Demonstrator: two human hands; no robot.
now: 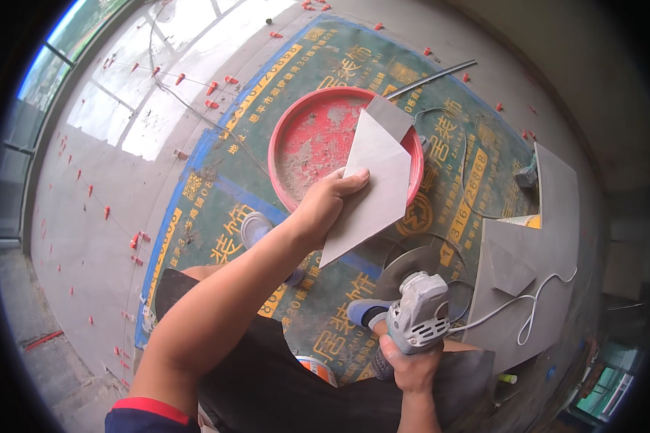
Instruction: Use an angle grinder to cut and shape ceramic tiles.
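A pale grey, angular cut piece of tile point(375, 173) is gripped at its left edge by my left hand point(326, 206), with the thumb on top. The tile slants over the right side of a round red tub point(276, 155), whose inside is smeared with dried grey mortar. Another grey tile piece point(390, 117) lies across the tub's far right rim, partly behind the held one. Low on the right, my right hand point(412, 364) is wrapped round the body of a dusty angle grinder point(420, 310). Its cutting disc point(404, 270) points away from me, below and apart from the tile.
A green printed floor sheet point(256, 155) lies under the tub. At right are a large cut tile point(520, 317), a triangular offcut point(509, 267), a looping white cord point(531, 325) and a power tool point(527, 177). A metal bar point(433, 78) lies beyond the tub. Red wedges point(211, 88) dot the tiled floor.
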